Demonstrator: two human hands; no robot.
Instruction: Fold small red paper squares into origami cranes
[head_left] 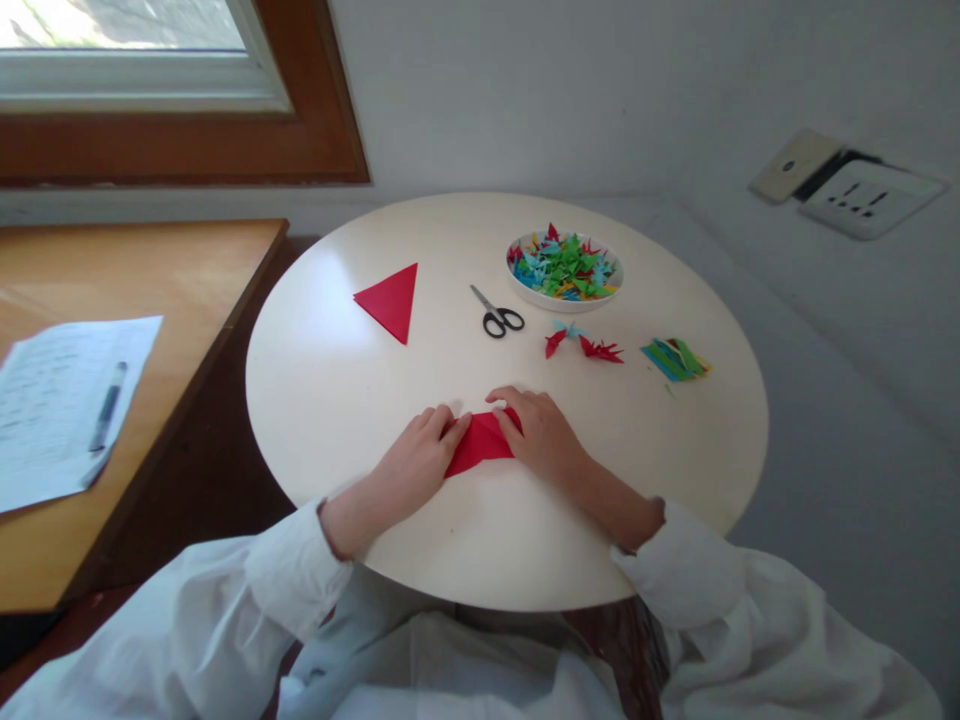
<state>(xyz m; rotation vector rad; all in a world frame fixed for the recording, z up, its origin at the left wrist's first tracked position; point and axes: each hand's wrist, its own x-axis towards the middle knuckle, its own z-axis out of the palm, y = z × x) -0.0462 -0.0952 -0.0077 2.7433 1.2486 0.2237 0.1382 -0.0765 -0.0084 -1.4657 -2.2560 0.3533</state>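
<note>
A sheet of red folded paper lies near the front of the round white table. My left hand pinches its left part, thumb on top. On its right end, my right hand closes with thumb and fingers, hiding that end. Beyond the hands are black-handled scissors, their blades pointing away to the left. A folded red paper triangle rests at the left. Small red cut-paper pieces and a light blue one sit behind my right hand.
A white bowl full of colourful cut-paper shapes stands at the back right. Green, blue and yellow paper scraps are piled at the right. On a wooden table to the left lie written paper and a pen.
</note>
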